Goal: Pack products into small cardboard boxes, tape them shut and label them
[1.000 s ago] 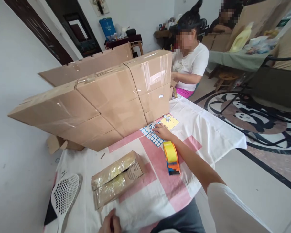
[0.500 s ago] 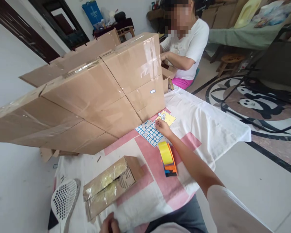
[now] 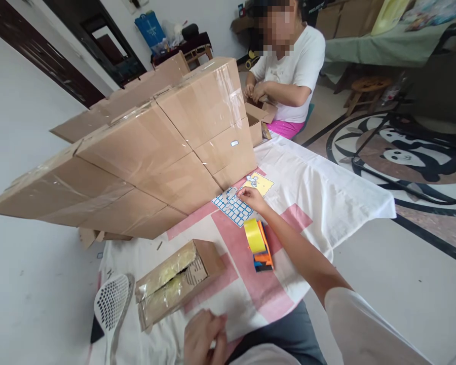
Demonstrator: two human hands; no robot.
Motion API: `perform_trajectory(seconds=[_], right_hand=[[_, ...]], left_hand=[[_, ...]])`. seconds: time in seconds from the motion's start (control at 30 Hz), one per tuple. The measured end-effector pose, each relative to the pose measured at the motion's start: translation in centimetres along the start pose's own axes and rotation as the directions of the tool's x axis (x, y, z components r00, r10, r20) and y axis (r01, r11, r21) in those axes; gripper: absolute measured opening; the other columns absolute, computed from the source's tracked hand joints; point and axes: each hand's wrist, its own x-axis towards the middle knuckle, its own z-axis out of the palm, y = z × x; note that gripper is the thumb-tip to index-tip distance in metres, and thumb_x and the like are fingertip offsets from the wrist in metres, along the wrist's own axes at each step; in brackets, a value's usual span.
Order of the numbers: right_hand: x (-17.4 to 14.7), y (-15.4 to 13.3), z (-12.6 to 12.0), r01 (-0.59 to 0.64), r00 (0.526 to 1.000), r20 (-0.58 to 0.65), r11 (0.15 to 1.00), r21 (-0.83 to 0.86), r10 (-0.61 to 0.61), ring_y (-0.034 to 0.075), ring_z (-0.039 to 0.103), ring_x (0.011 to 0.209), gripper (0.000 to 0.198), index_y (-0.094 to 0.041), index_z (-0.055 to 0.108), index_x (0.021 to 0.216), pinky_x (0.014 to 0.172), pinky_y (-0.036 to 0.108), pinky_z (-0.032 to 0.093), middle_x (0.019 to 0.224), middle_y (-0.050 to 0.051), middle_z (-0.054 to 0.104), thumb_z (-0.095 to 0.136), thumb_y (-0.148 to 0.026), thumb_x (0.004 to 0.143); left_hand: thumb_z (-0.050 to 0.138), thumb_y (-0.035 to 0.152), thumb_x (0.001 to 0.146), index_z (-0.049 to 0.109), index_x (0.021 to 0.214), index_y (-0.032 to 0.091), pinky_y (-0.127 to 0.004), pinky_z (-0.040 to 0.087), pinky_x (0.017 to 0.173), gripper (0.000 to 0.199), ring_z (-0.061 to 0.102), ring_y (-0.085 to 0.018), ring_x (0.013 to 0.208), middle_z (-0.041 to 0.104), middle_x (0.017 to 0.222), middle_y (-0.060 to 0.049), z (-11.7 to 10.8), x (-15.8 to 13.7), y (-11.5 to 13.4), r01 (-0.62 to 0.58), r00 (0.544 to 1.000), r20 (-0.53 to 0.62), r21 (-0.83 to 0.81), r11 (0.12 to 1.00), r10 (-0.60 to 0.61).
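Note:
My right hand (image 3: pixel 253 197) is closed in a pinch at the upper right of a white sheet of blue-outlined labels (image 3: pixel 233 209). What its fingertips hold, if anything, is too small to make out. Beside that sheet lies a yellow card (image 3: pixel 264 185) with small white pieces on it. My left hand (image 3: pixel 205 337) is closed, fingers curled, above the cloth at the near edge; no object shows in it. It is nearest to a long taped cardboard box (image 3: pixel 178 284). Near my right forearm sits an orange and blue tape dispenser (image 3: pixel 266 261) with a yellow tape roll (image 3: pixel 254 235).
A wall of stacked cardboard boxes (image 3: pixel 137 157) lines the table's far left side, with one small label (image 3: pixel 234 143) stuck on it. A white perforated scoop (image 3: pixel 112 304) lies at left. Across the table a person (image 3: pixel 292 76) works over an open box (image 3: pixel 255 121).
My left hand has risen and moved right, further into view. My right hand stays over the label sheet, shifted slightly. The camera view has turned a little.

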Motion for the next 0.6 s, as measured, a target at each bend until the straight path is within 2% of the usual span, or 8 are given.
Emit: perform_trajectory(seconds=[0.03,0.1,0.2,0.23,0.3,0.37,0.43,0.6], right_hand=[[0.0,-0.1,0.0,-0.005,1.000,-0.009,1.000,0.012,0.005,0.017,0.059,0.067,0.022,-0.021,0.061,0.071,0.064,0.029,0.048,0.073,0.001,0.066,0.075,-0.038,0.068],[0.1,-0.1,0.1,-0.021,0.999,-0.024,0.999,0.043,0.022,0.016,0.059,0.066,0.022,-0.021,0.060,0.070,0.064,0.029,0.048,0.070,0.000,0.065,0.075,-0.037,0.067],[0.0,-0.1,0.1,-0.043,0.998,-0.038,0.994,0.105,0.047,0.014,0.057,0.061,0.023,-0.021,0.059,0.077,0.060,0.028,0.046,0.067,-0.002,0.063,0.074,-0.035,0.066],[0.0,-0.1,0.1,-0.047,0.998,-0.042,0.991,0.126,0.052,0.014,0.056,0.060,0.026,-0.021,0.059,0.081,0.059,0.027,0.045,0.067,-0.003,0.063,0.075,-0.035,0.066],[0.0,-0.1,0.0,-0.049,0.997,-0.049,0.985,0.164,0.057,0.013,0.055,0.058,0.031,-0.022,0.057,0.087,0.057,0.026,0.044,0.067,-0.004,0.063,0.075,-0.035,0.065],[-0.1,-0.3,-0.1,-0.043,0.997,-0.053,0.979,0.198,0.055,0.013,0.054,0.058,0.035,-0.023,0.055,0.090,0.055,0.025,0.043,0.067,-0.005,0.063,0.075,-0.037,0.065],[-0.2,-0.4,-0.3,-0.032,0.998,-0.051,0.973,0.228,0.045,0.013,0.055,0.059,0.036,-0.024,0.055,0.092,0.055,0.025,0.043,0.069,-0.005,0.064,0.075,-0.038,0.066],[-0.4,-0.5,-0.2,0.006,1.000,-0.025,0.962,0.272,0.001,0.016,0.062,0.067,0.037,-0.024,0.055,0.096,0.059,0.027,0.047,0.076,-0.002,0.067,0.074,-0.040,0.069]], left_hand=[[0.049,0.031,0.095,0.076,0.088,0.031,-0.036,0.056,0.075,0.028,0.072,-0.021,0.076,0.076,0.077,-0.005,-0.8,3.3,1.9,-0.154,0.987,0.033,-0.041,0.987,0.156],[0.045,0.033,0.099,0.075,0.097,0.028,-0.031,0.051,0.069,0.030,0.068,-0.017,0.069,0.073,0.074,-0.003,-1.8,10.8,5.1,-0.230,0.962,0.141,-0.033,0.973,0.232],[0.044,0.041,0.101,0.070,0.106,0.026,-0.028,0.046,0.068,0.031,0.069,-0.016,0.076,0.075,0.087,-0.001,-1.1,21.8,7.9,-0.191,0.914,0.397,0.229,0.954,0.088],[0.047,0.040,0.099,0.071,0.103,0.025,-0.028,0.046,0.068,0.028,0.070,-0.018,0.077,0.074,0.085,-0.002,-0.1,24.7,8.1,-0.187,0.908,0.415,0.279,0.942,0.058],[0.051,0.035,0.097,0.070,0.108,0.021,-0.030,0.048,0.074,0.026,0.071,-0.022,0.089,0.075,0.096,-0.007,2.3,29.0,8.0,-0.192,0.903,0.429,0.338,0.921,0.031],[0.055,0.033,0.095,0.068,0.114,0.020,-0.032,0.049,0.080,0.027,0.070,-0.025,0.100,0.074,0.111,-0.010,4.8,31.3,7.3,-0.208,0.893,0.449,0.372,0.905,0.021],[0.059,0.034,0.093,0.069,0.116,0.021,-0.032,0.050,0.084,0.029,0.069,-0.026,0.105,0.072,0.118,-0.011,6.7,31.9,6.7,-0.226,0.880,0.475,0.390,0.893,0.015],[0.055,0.036,0.097,0.065,0.126,0.022,-0.036,0.051,0.092,0.034,0.065,-0.025,0.115,0.068,0.126,-0.010,8.3,31.4,6.2,-0.230,0.884,0.468,0.416,0.880,0.010]])
